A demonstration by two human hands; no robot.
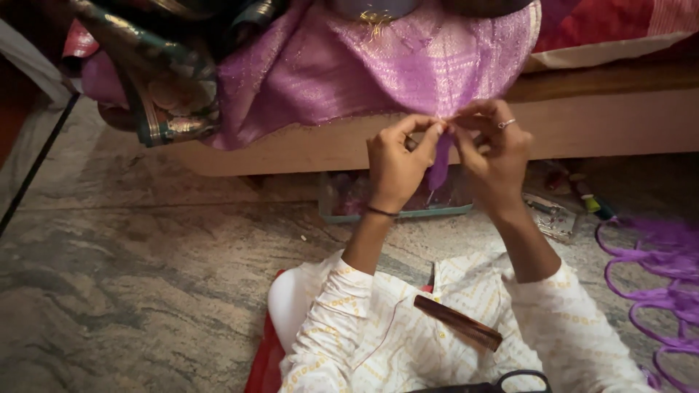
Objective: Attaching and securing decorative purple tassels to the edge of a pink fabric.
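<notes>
A shiny purple fabric (378,65) with gold weave hangs over the edge of a wooden bed frame (604,120). My left hand (397,164) and my right hand (491,156) are raised together at its lower edge. Both pinch a bunch of purple threads (439,166) that hangs down between them as a tassel. My right hand wears a ring, my left wrist a dark band. A brown comb (459,322) lies on my lap, on white patterned clothing.
Loose purple cord (659,276) lies in loops on the stone floor at right. A clear plastic box (349,196) and a small clear case (552,215) sit under the bed edge. Dark patterned cloth (164,87) hangs at the left. Black scissor handles (520,380) show at the bottom.
</notes>
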